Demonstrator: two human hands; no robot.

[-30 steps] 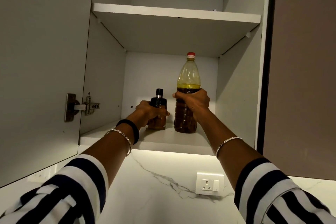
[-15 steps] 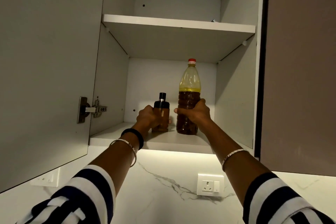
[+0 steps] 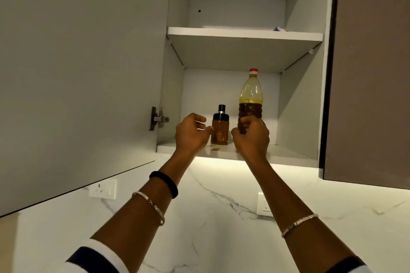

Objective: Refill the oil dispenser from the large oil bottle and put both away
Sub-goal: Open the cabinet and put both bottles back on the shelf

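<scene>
On the lower shelf (image 3: pixel 288 155) of the open wall cabinet stands the small amber oil dispenser (image 3: pixel 219 131) with a black cap. To its right stands the large oil bottle (image 3: pixel 251 95), red-capped and holding dark oil up to its shoulder. My left hand (image 3: pixel 192 134) hovers just left of the dispenser, off it, with the fingers loosely apart. My right hand (image 3: pixel 251 137) is at the shelf's front edge, in front of the bottle's lower part. Its fingers are curled in and do not wrap the bottle. The bottle's base is hidden behind it.
The cabinet door (image 3: pixel 77 73) hangs open at the left on its hinge (image 3: pixel 158 119). An upper shelf (image 3: pixel 244 34) sits above, with a small pale scrap at its right. A closed brown cabinet (image 3: pixel 372 73) is on the right. Below are the marble backsplash (image 3: pixel 210 217) and two sockets.
Both hands have let go and drawn back toward the shelf's front edge. The dispenser and the bottle stay standing on the lower shelf. My view has tilted upward.
</scene>
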